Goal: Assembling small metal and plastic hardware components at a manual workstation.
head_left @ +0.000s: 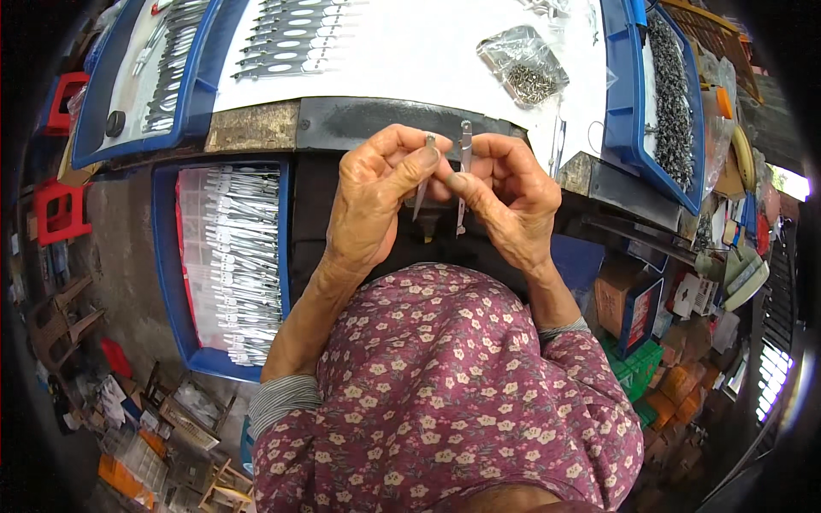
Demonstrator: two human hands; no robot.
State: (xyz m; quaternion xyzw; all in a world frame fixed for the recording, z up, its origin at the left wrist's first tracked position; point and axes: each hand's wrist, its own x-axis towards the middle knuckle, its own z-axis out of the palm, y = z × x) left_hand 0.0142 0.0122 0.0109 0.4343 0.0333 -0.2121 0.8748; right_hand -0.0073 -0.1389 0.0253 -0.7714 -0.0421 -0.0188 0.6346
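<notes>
My left hand (366, 198) pinches a slim grey metal strip (420, 202) between thumb and fingers; its tip pokes out above the thumb. In my right hand (520, 198) is a second slim metal strip (466, 138), upright, with a small hole near its top end. The two strips stand side by side, a small gap apart, and the fingertips of both hands meet between them. Both hands are above my lap, just in front of the table's dark front edge (368, 120). The fingers hide the middle of each strip, so their exact kind cannot be told.
On the white tabletop (410, 60) lie a row of grey metal parts with oval openings (295, 47) and a clear bag of small metal pieces (526, 73). Blue trays of parts stand at left (190, 94), lower left (162, 256) and right (629, 128). Red stools (64, 209) are farther left.
</notes>
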